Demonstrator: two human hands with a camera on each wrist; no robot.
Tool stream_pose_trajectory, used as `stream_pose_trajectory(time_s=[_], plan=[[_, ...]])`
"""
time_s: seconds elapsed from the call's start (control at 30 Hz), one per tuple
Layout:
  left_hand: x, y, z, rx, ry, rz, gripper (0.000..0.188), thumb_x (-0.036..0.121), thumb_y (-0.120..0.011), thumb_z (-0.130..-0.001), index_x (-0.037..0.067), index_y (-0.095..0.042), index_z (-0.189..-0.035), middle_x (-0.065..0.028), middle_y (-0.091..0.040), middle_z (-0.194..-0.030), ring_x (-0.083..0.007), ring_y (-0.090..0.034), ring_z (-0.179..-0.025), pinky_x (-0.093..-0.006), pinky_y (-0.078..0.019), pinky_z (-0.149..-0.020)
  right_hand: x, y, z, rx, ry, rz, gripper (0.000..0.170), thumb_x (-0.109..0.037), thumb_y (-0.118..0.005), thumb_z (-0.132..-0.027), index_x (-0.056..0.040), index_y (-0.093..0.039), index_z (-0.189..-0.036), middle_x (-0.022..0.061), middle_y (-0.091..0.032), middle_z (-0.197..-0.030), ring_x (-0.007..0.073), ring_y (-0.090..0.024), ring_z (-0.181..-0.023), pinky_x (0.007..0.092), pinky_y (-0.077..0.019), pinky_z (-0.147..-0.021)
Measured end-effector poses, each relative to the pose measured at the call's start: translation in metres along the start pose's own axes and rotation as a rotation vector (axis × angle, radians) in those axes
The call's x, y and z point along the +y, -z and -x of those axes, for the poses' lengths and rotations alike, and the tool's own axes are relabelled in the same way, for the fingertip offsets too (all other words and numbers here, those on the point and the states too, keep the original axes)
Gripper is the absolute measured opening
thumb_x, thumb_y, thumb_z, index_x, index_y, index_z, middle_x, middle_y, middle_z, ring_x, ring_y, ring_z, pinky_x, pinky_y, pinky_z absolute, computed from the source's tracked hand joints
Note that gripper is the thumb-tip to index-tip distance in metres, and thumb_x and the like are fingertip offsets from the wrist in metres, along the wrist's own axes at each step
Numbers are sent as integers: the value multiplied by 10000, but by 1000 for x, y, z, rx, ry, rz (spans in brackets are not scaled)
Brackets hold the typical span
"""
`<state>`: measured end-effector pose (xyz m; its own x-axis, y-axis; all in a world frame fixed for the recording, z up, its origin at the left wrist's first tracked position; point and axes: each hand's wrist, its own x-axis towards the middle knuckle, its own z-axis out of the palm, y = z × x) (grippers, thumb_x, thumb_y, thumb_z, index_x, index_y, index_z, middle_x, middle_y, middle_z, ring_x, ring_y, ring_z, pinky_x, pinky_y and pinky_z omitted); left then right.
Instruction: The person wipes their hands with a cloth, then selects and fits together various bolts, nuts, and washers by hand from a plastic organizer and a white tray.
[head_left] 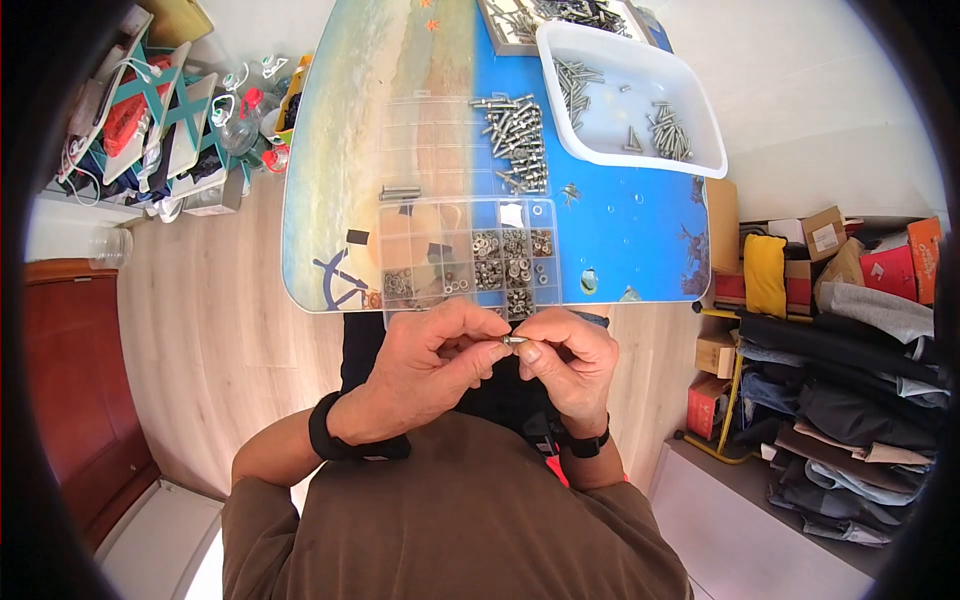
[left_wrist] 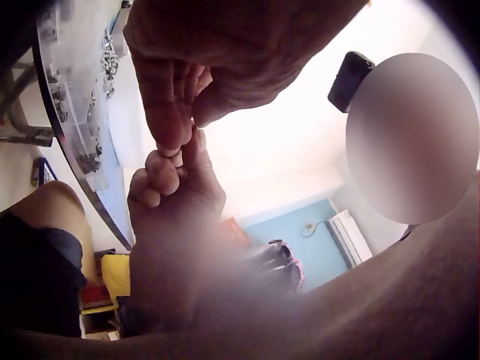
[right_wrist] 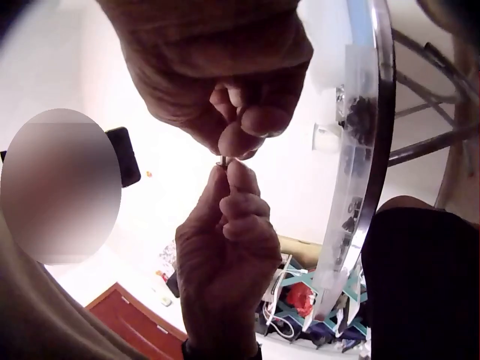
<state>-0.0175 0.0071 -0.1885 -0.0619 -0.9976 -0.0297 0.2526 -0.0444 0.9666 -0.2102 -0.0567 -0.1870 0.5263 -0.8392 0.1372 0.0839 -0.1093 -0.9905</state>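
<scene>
A small metal screw (head_left: pixel 514 340) is held between both hands, just off the table's near edge. My left hand (head_left: pixel 432 362) pinches its head end between thumb and index finger. My right hand (head_left: pixel 572 365) pinches the other end with thumb and forefinger. In the right wrist view a short bit of the metal piece (right_wrist: pixel 223 160) shows between the fingertips; in the left wrist view the fingers mostly hide it. Just beyond the hands lies a clear compartment box (head_left: pixel 430 285) with nuts and washers. Several screws (head_left: pixel 517 140) lie in the box section behind it.
A white tub (head_left: pixel 700 100) with loose screws stands at the table's back right, beside a tray (head_left: pixel 512 48) of more screws. The blue and sand-patterned table (head_left: pixel 640 255) ends just before my body. Stacked clothes (head_left: pixel 840 375) are at the right, a cluttered rack (head_left: pixel 185 115) at the left.
</scene>
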Motion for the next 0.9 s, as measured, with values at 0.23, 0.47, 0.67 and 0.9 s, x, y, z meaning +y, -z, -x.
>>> stream_pose_trajectory(time_s=[0.23, 0.47, 0.67, 0.9], plan=[[0, -5, -6, 56, -81, -186, 143, 11, -689, -911, 16, -672, -1053, -53, -698, -827, -84, -657, -666, -242, -533, -589, 3, 0, -1, 4, -55, -54, 85, -26, -678, -951, 32, -703, -1008, 79, -685, -872, 77, -589, -633, 213, -465, -556], [-2, -5, -10, 108, -254, -417, 221, -15, -717, -838, 44, -677, -1047, -81, -693, -812, -156, -668, -613, -261, -519, -546, 10, -5, 2, 26, -145, -149, 85, -38, -681, -952, 27, -705, -1001, 52, -678, -837, 65, -583, -634, 203, -459, -558], [-6, -4, -12, 127, -288, -444, 231, -24, -716, -822, 54, -666, -1033, -77, -676, -790, -171, -661, -601, -275, -506, -521, 13, -6, 0, 21, -173, -183, 109, -66, -677, -961, 28, -699, -1012, 38, -673, -810, 60, -576, -622, 210, -462, -556], [3, -3, -14, 125, -401, -557, 230, -19, -730, -809, 65, -653, -1008, -73, -665, -758, -195, -654, -591, -297, -489, -507, 13, -7, 1, 45, -205, -231, 136, -85, -667, -972, 30, -686, -1041, 39, -674, -826, 63, -577, -627, 217, -465, -562]])
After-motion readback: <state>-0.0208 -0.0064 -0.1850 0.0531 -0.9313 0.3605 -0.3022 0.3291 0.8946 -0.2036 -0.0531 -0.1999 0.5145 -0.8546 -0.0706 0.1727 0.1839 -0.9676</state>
